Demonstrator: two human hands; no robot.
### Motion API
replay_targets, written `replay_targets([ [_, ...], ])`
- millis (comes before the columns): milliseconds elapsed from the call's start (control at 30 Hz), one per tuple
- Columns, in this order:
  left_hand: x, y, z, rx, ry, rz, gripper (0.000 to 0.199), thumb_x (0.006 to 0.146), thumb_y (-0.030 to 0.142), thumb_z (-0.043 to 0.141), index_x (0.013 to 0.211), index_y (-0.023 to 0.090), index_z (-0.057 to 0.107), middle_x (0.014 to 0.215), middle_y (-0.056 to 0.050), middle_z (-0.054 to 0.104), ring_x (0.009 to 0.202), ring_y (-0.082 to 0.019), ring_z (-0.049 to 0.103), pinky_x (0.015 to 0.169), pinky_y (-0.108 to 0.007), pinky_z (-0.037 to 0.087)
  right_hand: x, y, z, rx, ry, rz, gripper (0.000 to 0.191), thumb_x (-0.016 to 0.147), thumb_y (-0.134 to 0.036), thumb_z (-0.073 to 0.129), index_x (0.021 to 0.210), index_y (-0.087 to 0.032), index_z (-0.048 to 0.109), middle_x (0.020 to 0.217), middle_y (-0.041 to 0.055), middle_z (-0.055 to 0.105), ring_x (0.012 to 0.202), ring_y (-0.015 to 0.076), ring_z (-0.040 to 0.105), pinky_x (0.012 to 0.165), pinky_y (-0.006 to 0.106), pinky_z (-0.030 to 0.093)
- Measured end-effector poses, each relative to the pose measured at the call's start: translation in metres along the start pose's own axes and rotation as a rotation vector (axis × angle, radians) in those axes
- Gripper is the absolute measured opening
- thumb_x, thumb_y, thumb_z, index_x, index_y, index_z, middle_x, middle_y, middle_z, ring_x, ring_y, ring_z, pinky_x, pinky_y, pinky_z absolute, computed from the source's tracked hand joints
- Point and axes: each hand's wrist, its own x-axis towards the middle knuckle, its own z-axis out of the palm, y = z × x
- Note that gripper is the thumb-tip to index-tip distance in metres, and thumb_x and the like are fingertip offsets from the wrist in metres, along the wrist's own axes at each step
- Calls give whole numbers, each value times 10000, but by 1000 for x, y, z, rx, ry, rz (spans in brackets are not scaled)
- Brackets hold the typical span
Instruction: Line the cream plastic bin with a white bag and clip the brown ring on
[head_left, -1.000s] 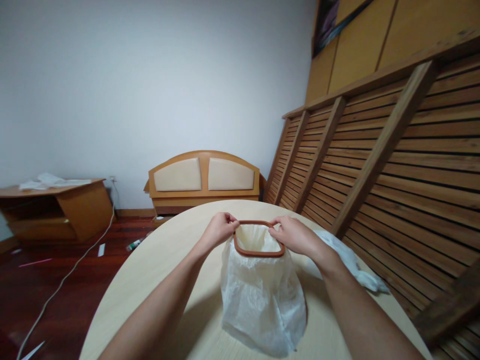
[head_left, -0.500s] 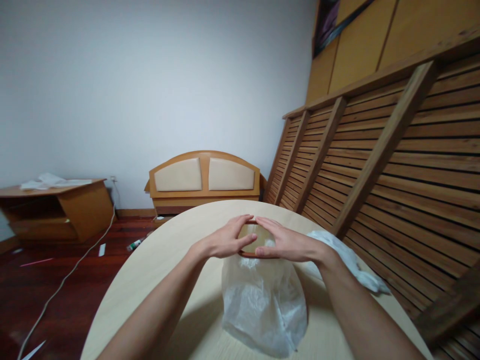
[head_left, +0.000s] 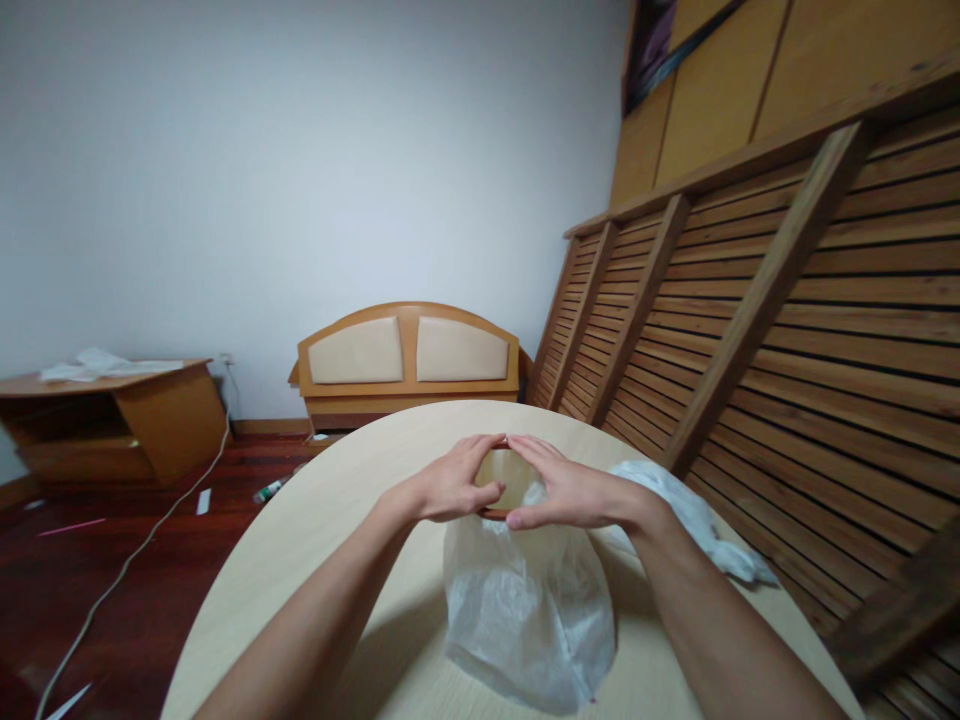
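Observation:
A brown-rimmed ring (head_left: 493, 514) forms a round opening over the round pale table. Below it spreads a crumpled translucent plastic bag (head_left: 529, 620); how the two are joined is hard to make out. My left hand (head_left: 457, 480) curves round the ring's left side, fingers at the far edge and thumb over the opening. On the opposite side, my right hand (head_left: 570, 485) has its fingers at the far edge and its thumb at the near edge. The fingertips of both hands meet at the back of the rim.
The pale round table (head_left: 300, 590) bears another whitish plastic bag (head_left: 682, 510) on the right. Beyond are a headboard (head_left: 409, 350), a leaning slatted wood frame (head_left: 720, 330) and a low cabinet (head_left: 165, 420). A cable (head_left: 142, 550) crosses the floor at left.
My right thumb has shifted slightly down and left along the near rim. My left thumb has dropped a little, and the ring has moved slightly left. The bag below is nearly unchanged.

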Motion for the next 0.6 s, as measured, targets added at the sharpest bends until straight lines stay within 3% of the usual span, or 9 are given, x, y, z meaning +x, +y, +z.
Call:
replay_targets([
  [167, 0, -8, 5, -36, 43, 54, 670, 825, 363, 601, 1430, 137, 422, 1466, -177, 474, 1346, -318, 441, 1162, -496, 314, 3, 4, 2, 25, 26, -13, 1227, 617, -701, 774, 1558, -101, 264, 1607, 227, 237, 1483, 382, 215, 1209, 563, 202],
  [300, -6, -17, 21, -216, 172, 62, 628, 894, 459, 549, 1426, 149, 426, 1457, -168, 490, 1351, -316, 443, 1163, -503, 306, 3, 11, 10, 47, 101, -57, 1181, 622, -694, 779, 1545, -128, 308, 1599, 208, 272, 1479, 369, 235, 1207, 564, 213],
  [400, -15, -22, 36, -397, 283, -2, 713, 932, 532, 497, 1501, 149, 303, 1569, -170, 338, 1454, -313, 306, 1212, -501, 214, -1, 17, 22, 156, 231, -108, 1074, 671, -679, 759, 1525, -168, 355, 1601, 180, 287, 1488, 342, 229, 1218, 548, 187],
  [500, -23, -25, 50, -512, 352, 4, 888, 896, 634, 520, 1558, 178, 143, 1646, -156, 132, 1514, -321, 144, 1238, -499, 134, -5, 25, 39, 367, 378, -137, 1108, 692, -697, 735, 1559, -199, 258, 1638, 164, 192, 1511, 317, 168, 1229, 532, 141],
  [600, -29, -27, 65, -567, 431, 100, 1064, 800, 713, 600, 1567, 186, 85, 1646, -168, 110, 1514, -340, 136, 1240, -499, 135, -8, 32, 59, 576, 490, -161, 1262, 650, -698, 769, 1589, -220, 73, 1659, 171, 76, 1523, 309, 108, 1228, 530, 115],
])
